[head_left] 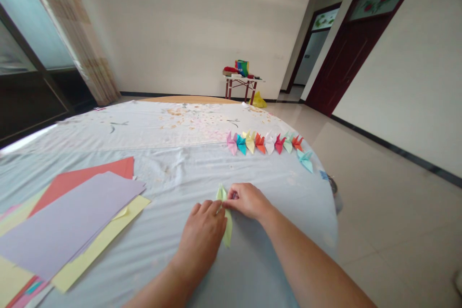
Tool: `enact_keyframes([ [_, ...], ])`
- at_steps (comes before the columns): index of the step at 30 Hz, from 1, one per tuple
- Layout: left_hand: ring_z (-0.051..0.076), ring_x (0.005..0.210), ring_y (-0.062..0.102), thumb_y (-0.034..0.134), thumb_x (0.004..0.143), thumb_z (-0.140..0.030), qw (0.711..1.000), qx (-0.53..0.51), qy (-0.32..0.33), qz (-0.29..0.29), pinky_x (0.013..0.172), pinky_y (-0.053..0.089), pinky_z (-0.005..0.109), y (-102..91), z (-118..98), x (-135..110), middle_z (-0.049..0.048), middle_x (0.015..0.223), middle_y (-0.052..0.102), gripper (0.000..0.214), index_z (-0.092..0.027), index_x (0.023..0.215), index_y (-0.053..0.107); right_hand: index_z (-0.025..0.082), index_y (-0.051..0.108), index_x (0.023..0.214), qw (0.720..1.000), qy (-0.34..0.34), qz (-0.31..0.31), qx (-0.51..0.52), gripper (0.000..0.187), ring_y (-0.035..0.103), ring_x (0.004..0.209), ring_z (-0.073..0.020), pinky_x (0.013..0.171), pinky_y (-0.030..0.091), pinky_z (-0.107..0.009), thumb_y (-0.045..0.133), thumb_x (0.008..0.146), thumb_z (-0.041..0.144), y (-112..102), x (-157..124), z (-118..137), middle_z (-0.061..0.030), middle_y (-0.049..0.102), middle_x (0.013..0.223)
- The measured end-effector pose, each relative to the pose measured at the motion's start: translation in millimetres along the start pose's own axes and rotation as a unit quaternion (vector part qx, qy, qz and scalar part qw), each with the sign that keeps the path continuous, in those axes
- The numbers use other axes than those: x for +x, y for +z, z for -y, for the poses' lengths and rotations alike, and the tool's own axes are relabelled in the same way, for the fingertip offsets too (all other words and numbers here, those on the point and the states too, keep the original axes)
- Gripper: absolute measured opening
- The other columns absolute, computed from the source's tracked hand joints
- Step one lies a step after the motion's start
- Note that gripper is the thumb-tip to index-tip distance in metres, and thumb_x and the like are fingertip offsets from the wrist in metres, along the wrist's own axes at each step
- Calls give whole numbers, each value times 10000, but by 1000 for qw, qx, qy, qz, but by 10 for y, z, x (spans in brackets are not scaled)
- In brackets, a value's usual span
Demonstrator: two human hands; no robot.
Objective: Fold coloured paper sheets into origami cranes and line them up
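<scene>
A narrow folded piece of light green paper (227, 231) lies on the tablecloth in front of me, its two pointed ends aiming away from and toward me. My left hand (206, 224) rests over its middle from the left, fingers curled together and pressing it to the table. From the right, my right hand (249, 200) pinches the paper's edge between thumb and forefinger. The fingertips of both hands nearly meet. Part of the paper is hidden beneath the left fingers.
Folded paper cranes (260, 143) in several colours stand in a row at the right rear, with a pale blue crane (305, 160) nearer the edge. Loose coloured sheets (79, 221) overlap at the left. Beyond the round table (151, 260) is a small stand (242, 80) by the wall.
</scene>
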State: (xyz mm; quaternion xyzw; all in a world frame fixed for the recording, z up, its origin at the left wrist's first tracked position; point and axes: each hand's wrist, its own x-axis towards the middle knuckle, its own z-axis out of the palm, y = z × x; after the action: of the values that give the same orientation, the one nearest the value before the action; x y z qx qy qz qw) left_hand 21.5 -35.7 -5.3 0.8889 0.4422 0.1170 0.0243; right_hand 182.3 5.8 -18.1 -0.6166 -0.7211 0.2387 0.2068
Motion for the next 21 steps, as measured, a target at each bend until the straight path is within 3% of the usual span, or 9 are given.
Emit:
enact_keyframes([
  [9,237,959,515,432,835,-272,999,-20,-37,1,808,332,383,-54,-56,-37,60,1038,618,295,-250,1106,544,202,656,642,1000,13,-20,-9,275,509,536,-108,490,261,-214,573,720,452,13,-3,0,5,626,588],
  [16,221,942,519,395,848,-247,999,-28,-24,-7,812,331,376,-66,-40,-5,52,960,619,252,-249,992,601,212,643,668,999,9,-9,-38,203,542,579,-120,501,268,-216,599,703,407,10,-3,19,5,642,630],
  [21,222,974,502,385,849,-227,1000,-18,-18,-1,827,330,379,-40,-31,-5,60,996,603,256,-244,996,594,209,633,697,998,-9,-47,-49,266,538,605,-121,526,296,-217,578,729,467,43,12,14,-1,634,654],
])
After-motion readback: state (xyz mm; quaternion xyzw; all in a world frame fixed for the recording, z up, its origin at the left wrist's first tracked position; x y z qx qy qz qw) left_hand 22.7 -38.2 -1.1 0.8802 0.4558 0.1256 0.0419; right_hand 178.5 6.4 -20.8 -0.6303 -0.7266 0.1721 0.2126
